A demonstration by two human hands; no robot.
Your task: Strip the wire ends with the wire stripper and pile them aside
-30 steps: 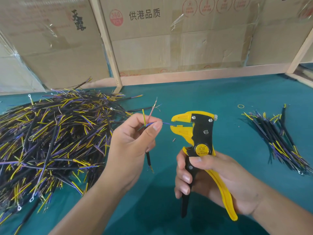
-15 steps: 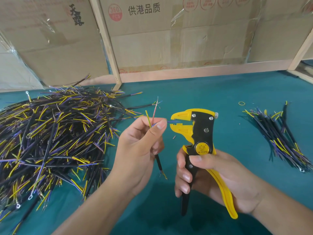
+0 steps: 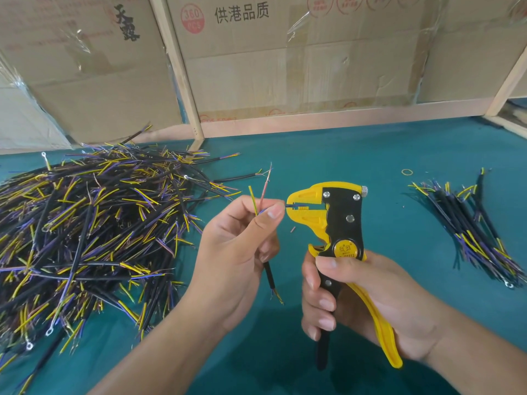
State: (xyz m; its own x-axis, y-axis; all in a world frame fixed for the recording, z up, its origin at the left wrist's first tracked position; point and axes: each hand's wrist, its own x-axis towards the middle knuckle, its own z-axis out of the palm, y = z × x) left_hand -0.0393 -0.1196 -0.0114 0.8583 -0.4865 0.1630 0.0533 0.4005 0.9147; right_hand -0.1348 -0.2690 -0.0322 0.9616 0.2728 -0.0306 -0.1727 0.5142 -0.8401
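My left hand [image 3: 242, 252] pinches a black-sheathed wire [image 3: 269, 276] between thumb and forefinger, a grip clenched on it just below where the sheath ends. The sheathed length runs down and slightly right out of my palm, its frayed lower end hanging above the desk [image 3: 370, 149]. Above my fingers the thin inner strands fan out: a yellow one and a pink one point up, and a blue one goes straight right into the mouth of the wire stripper [image 3: 330, 220].

My right hand [image 3: 356, 297] wraps its grip round the stripper's two handles, thumb lying across the black body under the round yellow badge. The tool stands nearly upright, long axis tilted with the handles running down and to the right, its yellow beak facing left toward my fingertips. The blue strand lies between the two halves of the beak; I can't tell whether they bite it.

To the left sprawls a large tangled heap of wires [image 3: 85, 238], near my left forearm. Well apart on the right lies a smaller, tidier bundle [image 3: 470, 232], its wires running roughly away from me, with a small yellow ring [image 3: 407, 172] just beyond it. Cardboard boxes [image 3: 313, 58] in a wooden frame [image 3: 182, 81] wall off the far edge.
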